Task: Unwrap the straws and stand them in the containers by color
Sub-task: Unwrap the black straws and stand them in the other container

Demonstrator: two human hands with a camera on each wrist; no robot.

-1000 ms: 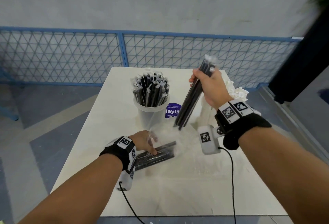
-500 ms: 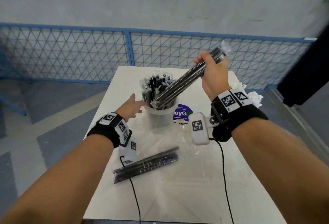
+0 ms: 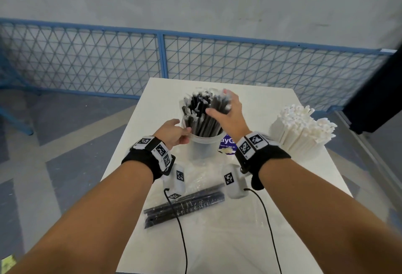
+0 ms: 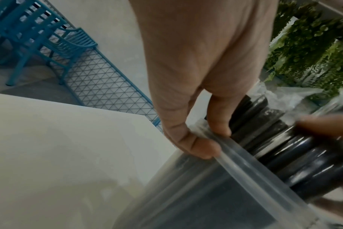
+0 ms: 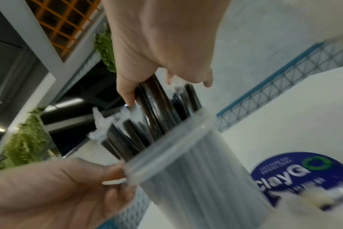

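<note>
A clear plastic container [image 3: 203, 143] stands mid-table, packed with black straws [image 3: 199, 108]. My left hand [image 3: 185, 135] pinches its near-left rim [image 4: 235, 152] between thumb and finger. My right hand [image 3: 218, 103] reaches down from above and grips a bundle of black straws [image 5: 153, 102] whose lower ends sit inside the container [image 5: 188, 156]. A pack of black straws [image 3: 185, 204] in clear wrap lies on the table near me. White straws [image 3: 301, 125] stand bunched at the right.
Loose clear wrapping [image 3: 204, 178] lies between the container and the pack. A round blue sticker [image 3: 227, 144] is on the white table [image 3: 272, 230]. A blue mesh fence [image 3: 108, 60] runs behind the table. The wrist cables [image 3: 180, 230] trail over the near edge.
My right hand has brought the black bundle down from the air into the container. My left hand has moved from the table to the container's rim and taken hold of it.
</note>
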